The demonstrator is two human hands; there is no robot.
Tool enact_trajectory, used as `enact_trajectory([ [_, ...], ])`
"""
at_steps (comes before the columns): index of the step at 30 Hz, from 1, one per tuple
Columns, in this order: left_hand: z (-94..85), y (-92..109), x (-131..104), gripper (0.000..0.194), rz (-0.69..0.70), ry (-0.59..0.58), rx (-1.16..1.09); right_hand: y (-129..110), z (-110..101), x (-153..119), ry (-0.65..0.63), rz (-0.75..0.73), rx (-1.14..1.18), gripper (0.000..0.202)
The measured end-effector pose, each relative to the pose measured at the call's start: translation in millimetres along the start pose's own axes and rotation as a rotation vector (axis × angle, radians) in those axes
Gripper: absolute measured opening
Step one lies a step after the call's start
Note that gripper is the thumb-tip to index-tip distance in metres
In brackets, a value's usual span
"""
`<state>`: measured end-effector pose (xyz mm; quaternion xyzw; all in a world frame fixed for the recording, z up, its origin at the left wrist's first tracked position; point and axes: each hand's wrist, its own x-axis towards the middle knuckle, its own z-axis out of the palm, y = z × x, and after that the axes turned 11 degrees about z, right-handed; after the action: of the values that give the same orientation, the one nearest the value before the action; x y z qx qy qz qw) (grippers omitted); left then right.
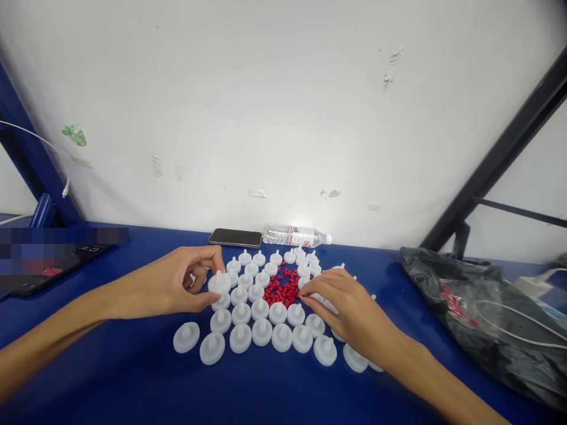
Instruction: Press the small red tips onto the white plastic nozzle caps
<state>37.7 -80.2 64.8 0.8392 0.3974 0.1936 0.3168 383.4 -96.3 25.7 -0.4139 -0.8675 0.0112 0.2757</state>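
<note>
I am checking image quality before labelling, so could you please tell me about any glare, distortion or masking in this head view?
Head view: evenly lit with soft shadows; a bright highlight sits on the clear plastic water bottle lying by the wall; the black metal post leans inward, as wide-angle lenses render it; a pixelated block masks the left edge; the left hand and white plastic caps look sharp.

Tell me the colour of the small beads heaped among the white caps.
Red; the small beads show best in the head view, ringed by white caps.
</note>
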Motion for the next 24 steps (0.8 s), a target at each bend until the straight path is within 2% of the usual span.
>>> enact_trajectory([
  [3, 13.1, 4, 4, 0.037, 0.015, 0.112, 0.071, -3, 0, 0, 0.009, -0.044, -0.004, 0.014],
  [7, 30.2, 4, 8, 0.036, 0.101, 0.193, 0.163, -6, 0, -2, 0.064, -0.049, 0.002, 0.018],
  [13, 62.9, -9, 9, 0.029, 0.472, 0.46, 0.427, -13, 4, -5, 0.131, -0.13, 0.005, 0.018],
  [19, 91.9, 5, 5, 0.036, 0.622, 0.49, 0.688, -27, 8, -8, 0.2, -0.178, 0.075, 0.018],
  [24, 101.5, 12, 0, 0.031, 0.651, 0.512, 0.84, -33, 10, -9, 0.249, -0.21, 0.114, 0.018],
])
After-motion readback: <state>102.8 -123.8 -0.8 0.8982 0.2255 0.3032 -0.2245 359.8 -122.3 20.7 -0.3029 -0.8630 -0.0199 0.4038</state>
